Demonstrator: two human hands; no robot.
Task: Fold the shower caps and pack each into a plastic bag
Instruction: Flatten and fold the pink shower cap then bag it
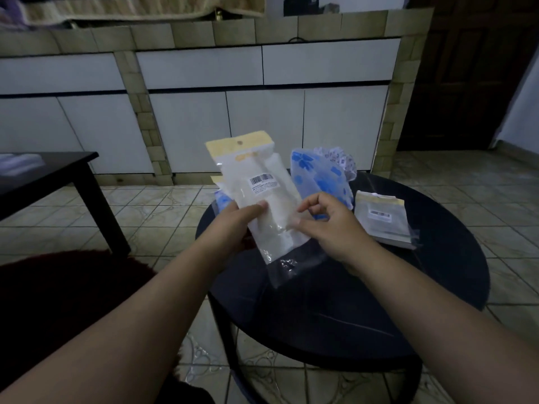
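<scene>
1. Evidently the packing step is in hand: the person holds a clear plastic bag (258,196) with a yellow header card above the round black table (335,301), tilted with the header far and upward and the open clear end near and low.
2. Something white sits inside that bag; I judge it a folded shower cap already slid in, though the dim light keeps me from being sure.
3. Her left hand (239,221) grips the bag's left edge, thumb laid across the front face just below the barcode label, fingers hidden behind.
4. Her right hand (326,223) pinches the bag's right edge between thumb and forefinger, the other fingers loosely curled and free.
5. So the bag lies between both hands, held off the table.
6. Next, I reckon, the loose clear end needs closing, which calls for a steady hold with one hand while the other works the flap.
7. A blue flowered shower cap (320,176) stands bunched on the far side of the table, just behind the right hand, not yet packed.
8. A stack of bagged packs (382,220) rests to the right.
</scene>
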